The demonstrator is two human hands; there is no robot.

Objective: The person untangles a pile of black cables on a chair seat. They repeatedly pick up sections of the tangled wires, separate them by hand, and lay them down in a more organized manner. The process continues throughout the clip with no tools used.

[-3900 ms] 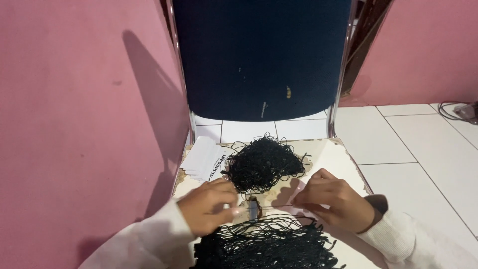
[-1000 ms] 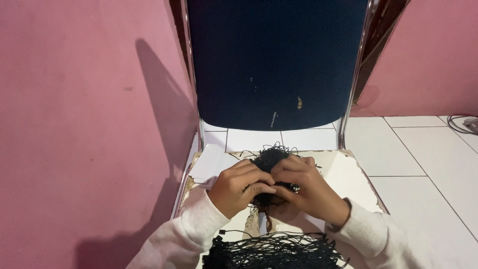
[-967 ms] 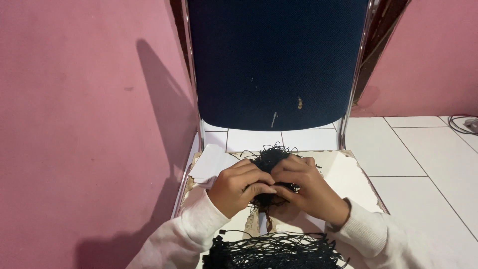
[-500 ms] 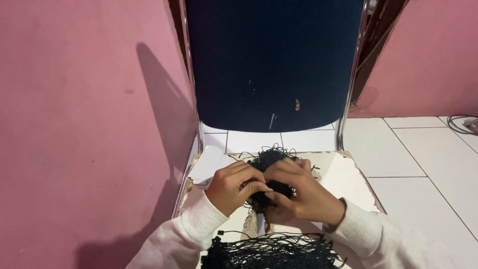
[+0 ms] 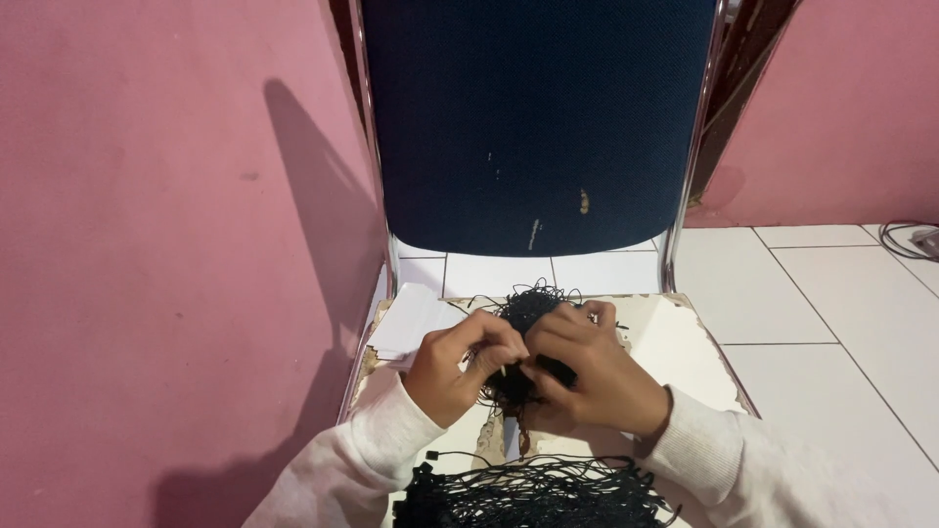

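Both hands are in the middle of the chair seat (image 5: 675, 342), the left hand (image 5: 455, 367) pinching at the left edge of a black tangle of cords (image 5: 523, 318) while the right hand (image 5: 592, 376) grips the same bundle from the other side, fingers curled around it. Just left of the left hand lies a white paper stack (image 5: 411, 318); below both wrists spreads a second heap of black cords (image 5: 533, 494).

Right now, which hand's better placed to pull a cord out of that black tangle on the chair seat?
Left, likely. The left hand has its fingertips pinched at the black tangle edge, while the right hand is cupped over the bundle, steadying it.
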